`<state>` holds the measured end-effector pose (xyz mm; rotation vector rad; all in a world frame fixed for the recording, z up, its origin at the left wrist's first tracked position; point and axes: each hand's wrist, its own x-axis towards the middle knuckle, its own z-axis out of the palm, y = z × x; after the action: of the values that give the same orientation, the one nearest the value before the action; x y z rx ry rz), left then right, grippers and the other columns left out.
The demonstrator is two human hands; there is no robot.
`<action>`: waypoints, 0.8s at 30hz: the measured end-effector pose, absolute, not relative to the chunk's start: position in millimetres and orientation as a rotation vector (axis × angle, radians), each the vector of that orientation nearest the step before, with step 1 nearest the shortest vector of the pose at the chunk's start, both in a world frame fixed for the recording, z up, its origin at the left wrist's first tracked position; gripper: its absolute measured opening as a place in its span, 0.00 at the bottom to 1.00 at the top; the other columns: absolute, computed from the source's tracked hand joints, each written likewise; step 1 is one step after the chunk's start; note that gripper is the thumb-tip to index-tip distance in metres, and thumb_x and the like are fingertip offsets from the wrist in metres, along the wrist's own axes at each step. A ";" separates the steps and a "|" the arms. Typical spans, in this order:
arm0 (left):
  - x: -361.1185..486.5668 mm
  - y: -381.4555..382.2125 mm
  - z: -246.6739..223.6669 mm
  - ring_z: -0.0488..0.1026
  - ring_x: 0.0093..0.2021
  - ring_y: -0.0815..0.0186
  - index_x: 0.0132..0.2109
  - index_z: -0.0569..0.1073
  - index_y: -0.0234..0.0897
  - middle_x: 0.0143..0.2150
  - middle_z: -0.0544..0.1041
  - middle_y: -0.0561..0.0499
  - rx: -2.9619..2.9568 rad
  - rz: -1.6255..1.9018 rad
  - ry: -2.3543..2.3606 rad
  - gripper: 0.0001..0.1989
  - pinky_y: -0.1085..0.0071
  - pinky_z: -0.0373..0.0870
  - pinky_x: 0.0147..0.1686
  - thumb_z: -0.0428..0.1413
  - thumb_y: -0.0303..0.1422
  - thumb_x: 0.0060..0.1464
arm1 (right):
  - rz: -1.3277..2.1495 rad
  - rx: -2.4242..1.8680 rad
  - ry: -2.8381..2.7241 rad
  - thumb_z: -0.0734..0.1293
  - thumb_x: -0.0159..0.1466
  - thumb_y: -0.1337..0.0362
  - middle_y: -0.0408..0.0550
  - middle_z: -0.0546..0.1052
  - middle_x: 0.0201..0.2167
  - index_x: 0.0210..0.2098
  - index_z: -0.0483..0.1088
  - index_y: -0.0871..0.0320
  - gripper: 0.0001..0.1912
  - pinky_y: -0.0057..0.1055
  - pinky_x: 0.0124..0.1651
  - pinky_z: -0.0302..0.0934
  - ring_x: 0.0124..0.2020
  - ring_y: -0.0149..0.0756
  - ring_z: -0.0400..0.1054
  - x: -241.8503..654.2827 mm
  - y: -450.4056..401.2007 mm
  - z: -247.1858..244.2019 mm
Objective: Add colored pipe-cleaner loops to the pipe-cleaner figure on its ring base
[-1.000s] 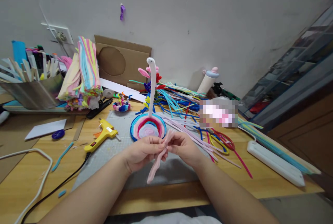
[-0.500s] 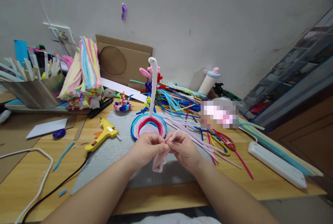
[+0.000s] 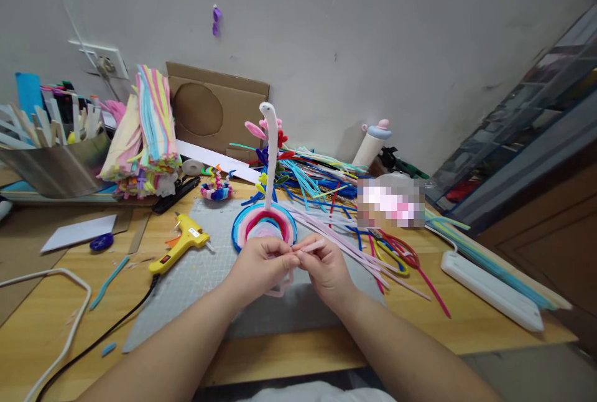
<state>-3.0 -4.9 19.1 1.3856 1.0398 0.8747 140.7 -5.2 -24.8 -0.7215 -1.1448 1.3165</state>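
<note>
Both hands meet over the grey cutting mat (image 3: 186, 302), pinching a pale pink pipe cleaner (image 3: 313, 246). My left hand (image 3: 263, 268) is closed on it, and a bent loop of the same pink hangs below the fingers. My right hand (image 3: 326, 271) grips it too, with a straight end sticking out above the thumb. Just behind the hands lies a round coil of blue, pink and red pipe cleaners (image 3: 239, 228). A white fuzzy stem (image 3: 270, 165) with a curved top rises from it. The fingers hide part of the pink piece.
A yellow hot glue gun (image 3: 186, 241) lies left, its black cord running forward. Loose pink pipe cleaners (image 3: 345, 243) and red-handled scissors (image 3: 403, 249) are to the right. Behind stand bundled pipe cleaners (image 3: 156, 116), cardboard (image 3: 242, 103) and a bottle (image 3: 370, 147). A white power strip (image 3: 489, 290) lies far right.
The pink loop under my hands has swung up, and less of it shows below the fingers. The straight end has turned flatter towards the right. The view has shifted slightly.
</note>
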 end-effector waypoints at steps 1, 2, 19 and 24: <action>-3.3 -4.6 19.8 0.63 0.18 0.72 0.23 0.71 0.34 0.17 0.68 0.55 1.393 0.874 1.054 0.10 0.75 0.58 0.19 0.58 0.36 0.44 | 1.343 -0.720 -1.149 0.70 0.54 0.63 0.43 0.73 0.26 0.29 0.71 0.58 0.06 0.27 0.31 0.59 0.27 0.29 0.65 141.2 -4.0 -25.0; -3.8 -4.0 20.4 0.63 0.18 0.71 0.23 0.71 0.34 0.17 0.68 0.55 1.407 0.872 1.073 0.10 0.75 0.58 0.19 0.58 0.36 0.44 | 1.375 -0.719 -1.153 0.70 0.53 0.63 0.43 0.72 0.26 0.29 0.71 0.58 0.06 0.26 0.29 0.58 0.26 0.28 0.64 141.7 -2.4 -24.7; -13.7 4.6 19.9 0.62 0.20 0.71 0.26 0.70 0.33 0.19 0.68 0.55 1.353 0.636 1.091 0.19 0.75 0.55 0.22 0.58 0.47 0.42 | 1.563 -0.806 -1.438 0.67 0.55 0.54 0.36 0.61 0.17 0.25 0.63 0.59 0.15 0.23 0.20 0.45 0.17 0.23 0.52 157.6 13.5 -5.2; -16.5 2.2 20.5 0.59 0.19 0.73 0.24 0.69 0.33 0.18 0.66 0.57 1.347 0.554 1.015 0.18 0.76 0.50 0.20 0.59 0.46 0.41 | 1.709 -0.814 -1.514 0.67 0.55 0.55 0.35 0.58 0.12 0.20 0.61 0.60 0.17 0.23 0.17 0.38 0.14 0.22 0.47 156.4 10.9 -6.3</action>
<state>-16.5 2.2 20.5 1.3471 1.0151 0.5545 156.4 10.9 -6.3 -0.8144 -1.5137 1.7089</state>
